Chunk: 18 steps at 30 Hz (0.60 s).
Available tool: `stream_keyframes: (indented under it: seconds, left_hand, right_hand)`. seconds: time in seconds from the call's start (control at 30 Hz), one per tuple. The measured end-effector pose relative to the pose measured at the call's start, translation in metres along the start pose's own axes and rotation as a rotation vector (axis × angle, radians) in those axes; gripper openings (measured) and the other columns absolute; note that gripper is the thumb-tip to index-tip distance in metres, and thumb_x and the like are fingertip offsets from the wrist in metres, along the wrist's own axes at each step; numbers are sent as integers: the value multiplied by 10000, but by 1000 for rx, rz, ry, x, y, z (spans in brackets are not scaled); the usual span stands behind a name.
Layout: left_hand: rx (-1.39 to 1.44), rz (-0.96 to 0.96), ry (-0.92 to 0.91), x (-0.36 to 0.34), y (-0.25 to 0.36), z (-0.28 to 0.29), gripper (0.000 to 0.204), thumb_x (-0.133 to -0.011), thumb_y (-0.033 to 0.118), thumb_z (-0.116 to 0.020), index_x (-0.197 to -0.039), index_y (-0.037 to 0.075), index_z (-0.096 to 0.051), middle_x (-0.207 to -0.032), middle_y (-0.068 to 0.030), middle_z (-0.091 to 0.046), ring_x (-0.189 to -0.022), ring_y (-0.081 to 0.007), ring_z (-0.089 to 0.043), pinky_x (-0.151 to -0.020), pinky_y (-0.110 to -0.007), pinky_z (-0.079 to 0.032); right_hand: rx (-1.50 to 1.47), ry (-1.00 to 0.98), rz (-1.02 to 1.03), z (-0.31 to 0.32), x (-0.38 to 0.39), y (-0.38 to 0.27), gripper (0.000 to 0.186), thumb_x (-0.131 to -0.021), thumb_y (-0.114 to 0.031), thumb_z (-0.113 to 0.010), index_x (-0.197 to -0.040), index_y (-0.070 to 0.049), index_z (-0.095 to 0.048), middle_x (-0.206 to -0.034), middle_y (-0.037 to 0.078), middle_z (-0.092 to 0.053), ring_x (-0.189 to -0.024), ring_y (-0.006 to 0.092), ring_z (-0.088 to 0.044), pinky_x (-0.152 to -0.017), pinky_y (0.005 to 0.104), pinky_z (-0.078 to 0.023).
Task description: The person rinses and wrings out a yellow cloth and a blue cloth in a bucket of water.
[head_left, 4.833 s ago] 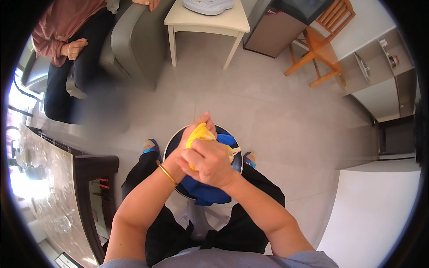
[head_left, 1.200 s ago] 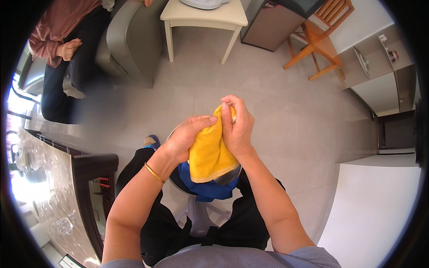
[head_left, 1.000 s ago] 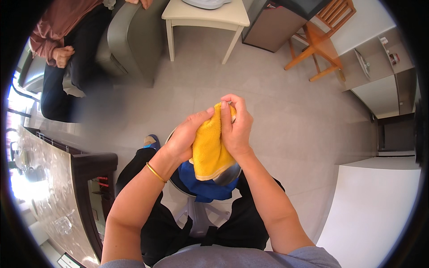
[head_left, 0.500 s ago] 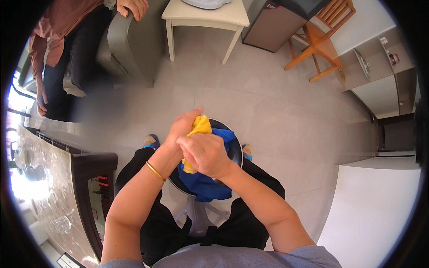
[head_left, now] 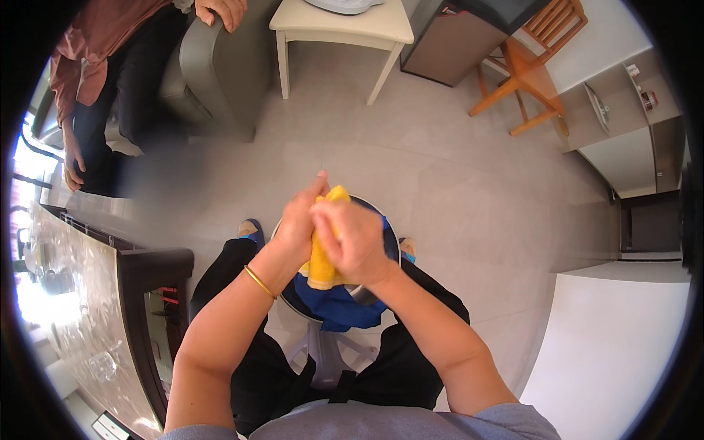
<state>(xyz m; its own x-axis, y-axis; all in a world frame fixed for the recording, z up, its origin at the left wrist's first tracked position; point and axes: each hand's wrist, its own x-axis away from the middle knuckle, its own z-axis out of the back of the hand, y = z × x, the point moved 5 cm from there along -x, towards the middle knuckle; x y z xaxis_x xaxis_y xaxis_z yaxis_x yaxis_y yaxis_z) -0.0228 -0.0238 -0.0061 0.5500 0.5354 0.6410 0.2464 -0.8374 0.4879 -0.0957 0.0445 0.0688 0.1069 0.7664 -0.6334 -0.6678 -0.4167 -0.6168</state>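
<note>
A yellow cloth [head_left: 320, 268] is bunched lengthwise between my two hands, above a round basin [head_left: 397, 246]. My left hand [head_left: 297, 224] is closed around its left side, thumb pointing away from me. On the right side, my right hand [head_left: 358, 238] presses against the cloth with curled fingers, slightly blurred. The cloth's lower end hangs toward me with its pale edge showing. Beneath it a wet-looking dark blue cloth [head_left: 343, 309] lies in the basin and drapes over the near rim. My hands and the cloths hide most of the basin's inside.
A grey plastic stool [head_left: 324, 356] shows between my legs, below the basin. To the left stands a dark-framed table [head_left: 92, 293]; a person [head_left: 99, 81] sits beyond it by a grey armchair [head_left: 216, 81]. A white table [head_left: 345, 35], wooden chair [head_left: 532, 73] and white cabinet [head_left: 609, 330] stand around.
Both hands have shifted slightly to the right, and my right hand has turned. More of the yellow cloth hangs below my hands, covering part of the blue cloth.
</note>
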Motion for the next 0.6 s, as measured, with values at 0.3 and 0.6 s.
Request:
stream_keyframes:
  seconds: [0.3,0.6]
  left_hand:
    - [-74,46,-155,2,-4,1,292,-1025,334,-555,-886,80,-600,-791,-34,-642,-705,-171,-632,-638,-321,-523]
    - [-157,88,-524,31,3,-38,346,-991,308,-627,-1186,28,-575,-1098,-62,-651,-1000,-160,-647,-915,-328,-534]
  right_hand:
    - [41,-74,88,1,2,-12,188,-844,-21,-681,-1028,-35,-642,-758,84,-628,-649,268,-638,-593,356,-518]
    - [-28,231,-570,42,-11,68,116,-998,-160,-597,-1043,-53,-597,-718,72,-581,-644,171,-570,-597,307,-458]
